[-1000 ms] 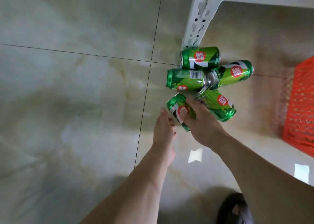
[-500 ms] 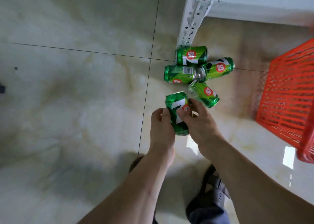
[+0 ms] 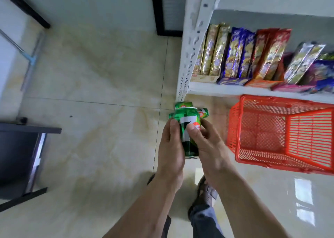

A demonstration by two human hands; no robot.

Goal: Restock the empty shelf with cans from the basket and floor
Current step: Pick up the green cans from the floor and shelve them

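Head view, one item in hand: green can [image 3: 187, 129], gripped between both hands at chest-front, above the floor [image 3: 101, 129] and clear of it. A second ago this can lay on the tiles in the cluster, the right hand just closing on it and the left reaching in; half a second ago both hands had it just off the floor; now it is raised and the view has tipped up to take in the shelving.

Left hand [image 3: 170, 147]: fingers curled round the can's left side, thumb along the front.

Right hand [image 3: 207, 144]: thumb pressed on the printed face, fingers wrapped behind the right side.

Remaining cans [image 3: 183, 105]: lying on the floor at the foot of the white shelf upright [image 3: 191, 44], partly hidden behind the held can (three or so, count uncertain, since only green ends show).

Orange basket [image 3: 282, 135]: on the floor under the shelf's front edge, to the right of the cans; its mesh bottom shows and no can is visible inside.

Snack packets [image 3: 242, 55]: standing in rows on the shelf board [image 3: 235, 90] above the basket, filling the board as far as the frame shows.

Status: pick-up from the floor done for this can; placement outstanding. The empty shelf is not plainly in frame, so the can probably travels upward next
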